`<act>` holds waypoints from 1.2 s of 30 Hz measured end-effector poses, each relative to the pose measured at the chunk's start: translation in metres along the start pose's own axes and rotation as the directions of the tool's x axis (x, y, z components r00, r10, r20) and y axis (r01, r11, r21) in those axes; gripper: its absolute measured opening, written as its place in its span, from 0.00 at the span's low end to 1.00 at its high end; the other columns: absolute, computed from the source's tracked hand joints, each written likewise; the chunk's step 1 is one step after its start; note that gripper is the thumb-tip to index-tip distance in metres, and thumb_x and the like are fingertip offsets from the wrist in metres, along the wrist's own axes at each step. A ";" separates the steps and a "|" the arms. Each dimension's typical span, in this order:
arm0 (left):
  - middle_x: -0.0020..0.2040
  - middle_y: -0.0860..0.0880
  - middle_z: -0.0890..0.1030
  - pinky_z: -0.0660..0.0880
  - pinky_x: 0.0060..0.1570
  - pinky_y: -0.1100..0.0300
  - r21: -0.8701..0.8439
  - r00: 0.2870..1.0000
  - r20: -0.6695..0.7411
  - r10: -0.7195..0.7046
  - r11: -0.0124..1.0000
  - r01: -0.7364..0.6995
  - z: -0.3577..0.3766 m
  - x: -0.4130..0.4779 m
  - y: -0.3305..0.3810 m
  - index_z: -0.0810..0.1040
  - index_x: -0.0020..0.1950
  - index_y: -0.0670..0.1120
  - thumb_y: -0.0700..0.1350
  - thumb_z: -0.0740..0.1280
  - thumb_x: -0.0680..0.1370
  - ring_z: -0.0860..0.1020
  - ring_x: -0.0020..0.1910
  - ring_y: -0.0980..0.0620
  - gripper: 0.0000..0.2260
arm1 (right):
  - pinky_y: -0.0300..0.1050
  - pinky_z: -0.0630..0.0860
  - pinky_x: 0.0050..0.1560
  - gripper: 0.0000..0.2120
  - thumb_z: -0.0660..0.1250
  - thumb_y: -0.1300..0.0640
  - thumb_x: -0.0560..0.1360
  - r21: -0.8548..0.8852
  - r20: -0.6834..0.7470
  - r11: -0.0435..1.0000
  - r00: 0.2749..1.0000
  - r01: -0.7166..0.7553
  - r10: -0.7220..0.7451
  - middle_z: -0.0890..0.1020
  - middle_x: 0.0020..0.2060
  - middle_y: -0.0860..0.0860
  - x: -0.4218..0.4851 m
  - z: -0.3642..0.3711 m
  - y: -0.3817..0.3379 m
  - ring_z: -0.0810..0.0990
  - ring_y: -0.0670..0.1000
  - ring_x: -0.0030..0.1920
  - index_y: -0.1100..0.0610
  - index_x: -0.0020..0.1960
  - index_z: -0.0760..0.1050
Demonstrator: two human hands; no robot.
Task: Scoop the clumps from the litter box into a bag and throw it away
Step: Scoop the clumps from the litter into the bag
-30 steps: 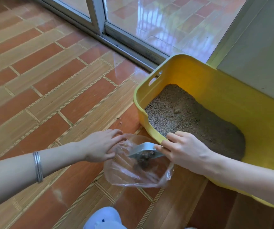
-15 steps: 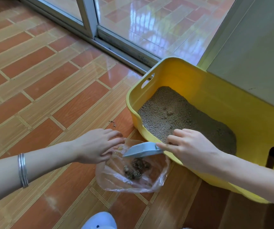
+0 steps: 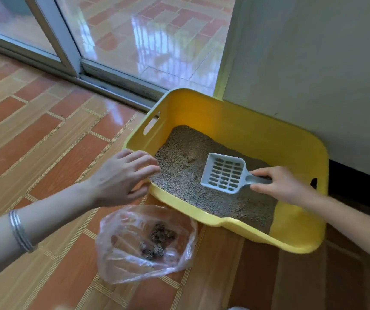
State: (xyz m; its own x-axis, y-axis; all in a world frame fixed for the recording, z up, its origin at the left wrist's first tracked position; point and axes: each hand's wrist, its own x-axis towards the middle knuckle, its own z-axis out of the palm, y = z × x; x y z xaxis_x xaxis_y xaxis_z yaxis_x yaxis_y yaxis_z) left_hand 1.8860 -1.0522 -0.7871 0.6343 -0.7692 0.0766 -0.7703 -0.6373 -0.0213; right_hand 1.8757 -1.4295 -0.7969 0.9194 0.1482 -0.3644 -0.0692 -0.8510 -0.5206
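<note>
Head view, nearest first: a clear plastic bag [image 3: 146,242] is seen lying open on the tiled floor [image 3: 45,142], just in front of the low near edge of the litter box, and a few dark clumps [image 3: 160,236] are gathered inside it. The bag is held by neither hand. Beyond it, the left hand [image 3: 121,177] is held palm down with its fingers [image 3: 143,159] spread wide and holding nothing, at the near left rim of the box; whether the rim is touched cannot be told. Silver bangles [image 3: 21,230] are worn on the left forearm. The handle of a pale grey slotted scoop [image 3: 224,173] is gripped by the right hand [image 3: 284,184], and the scoop's empty head is held over the litter [image 3: 179,157], which is spread across the bottom of the yellow litter box [image 3: 224,117]. The box is set against a pale wall [image 3: 313,63], and a sliding glass door [image 3: 134,41] is seen farther back.
</note>
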 end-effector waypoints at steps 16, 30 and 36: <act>0.50 0.51 0.81 0.76 0.42 0.54 -0.072 0.996 0.072 -0.052 0.996 0.057 0.013 0.030 -0.014 0.80 0.53 0.50 0.56 0.55 0.77 0.79 0.51 0.49 0.17 | 0.40 0.67 0.29 0.16 0.66 0.48 0.74 -0.443 0.063 0.883 0.977 -0.156 0.204 0.80 0.35 0.46 0.063 -0.010 0.030 0.71 0.46 0.29 0.49 0.61 0.75; 0.47 0.53 0.82 0.76 0.39 0.56 -0.121 0.998 0.006 -0.058 0.991 0.059 0.018 0.032 -0.014 0.81 0.49 0.51 0.54 0.58 0.76 0.80 0.48 0.49 0.14 | 0.44 0.66 0.26 0.20 0.64 0.48 0.75 -0.288 0.137 0.951 0.988 0.110 -0.073 0.83 0.35 0.48 0.105 0.026 0.029 0.66 0.46 0.23 0.46 0.67 0.69; 0.46 0.54 0.82 0.76 0.38 0.57 -0.134 0.998 -0.008 -0.061 0.989 0.059 0.021 0.030 -0.015 0.81 0.48 0.51 0.54 0.60 0.74 0.80 0.47 0.50 0.12 | 0.38 0.58 0.22 0.15 0.64 0.46 0.75 -0.350 0.068 0.925 0.989 0.146 -0.131 0.79 0.29 0.44 0.118 0.047 -0.004 0.64 0.42 0.21 0.42 0.61 0.75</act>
State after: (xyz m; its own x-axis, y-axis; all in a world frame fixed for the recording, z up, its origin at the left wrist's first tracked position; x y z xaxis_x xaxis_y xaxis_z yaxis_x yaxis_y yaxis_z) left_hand 1.9181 -1.0670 -0.8058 0.6796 -0.7286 0.0855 -0.7330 -0.6701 0.1166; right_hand 1.9663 -1.3847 -0.8740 0.8919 0.2922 -0.3453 0.2063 -0.9421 -0.2644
